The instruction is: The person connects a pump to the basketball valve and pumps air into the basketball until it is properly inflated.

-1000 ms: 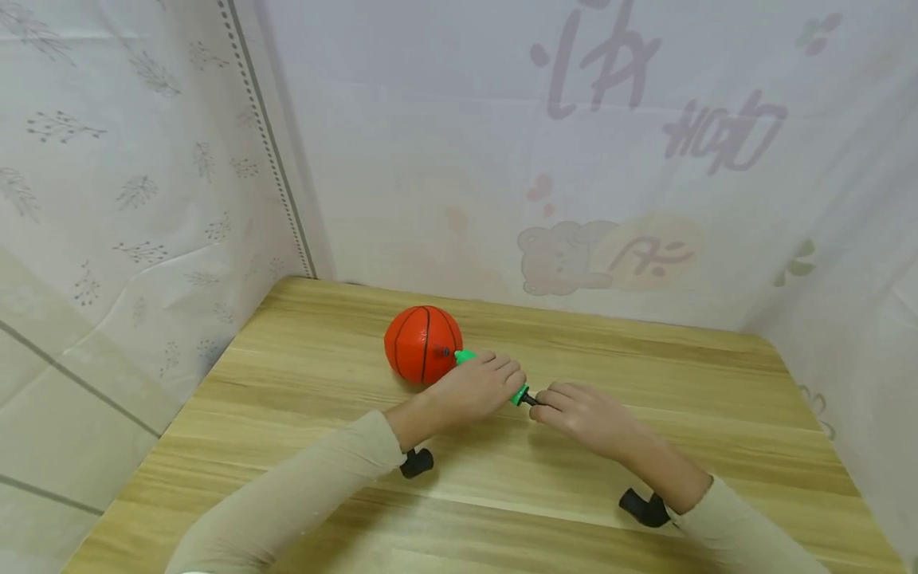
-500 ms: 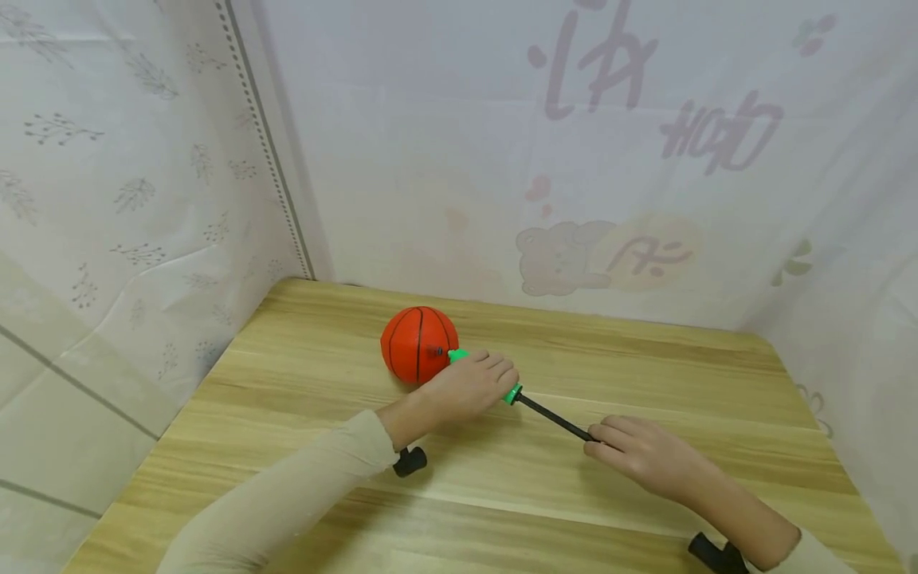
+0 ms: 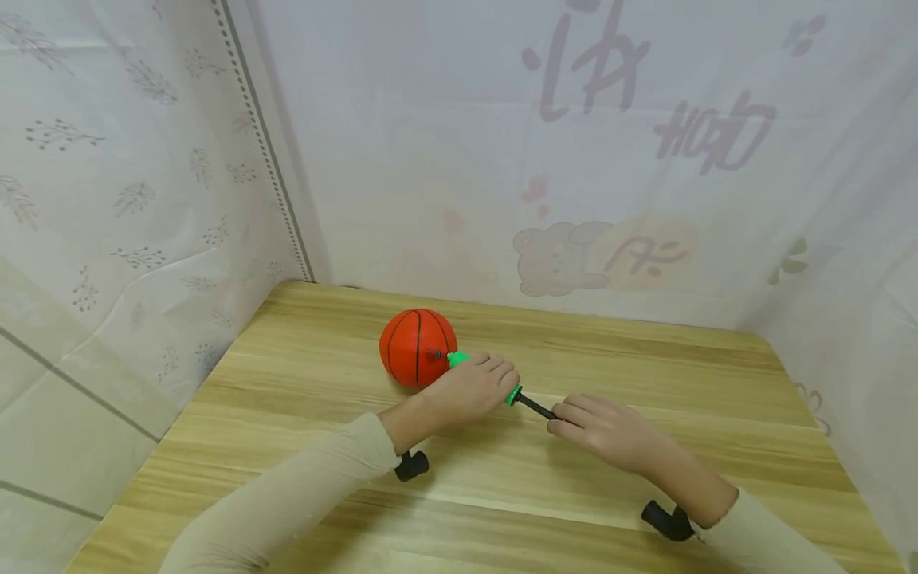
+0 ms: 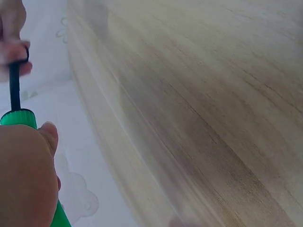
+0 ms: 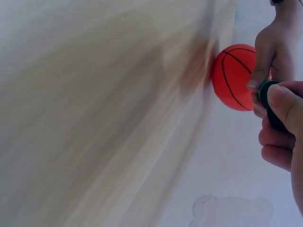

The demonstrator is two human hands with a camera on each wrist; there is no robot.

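In the head view a red ball with black basketball lines sits toward the back of the table. My left hand is wrapped around the green barrel of a hand pump, whose tip points at the ball's side. Whether the tip is inside the ball's valve I cannot tell. My right hand grips the black handle at the rod's other end, and part of the rod shows between the hands. In the right wrist view the thumb and fingers curl around the dark handle.
Everything rests on a wood-grain table. Printed white curtains hang behind it and at both sides. A black camera mount is under the left wrist, another mount under the right.
My right hand first pulled the handle away from the barrel, lengthening the bare rod, then came partly back toward it. The left hand and ball have barely moved.
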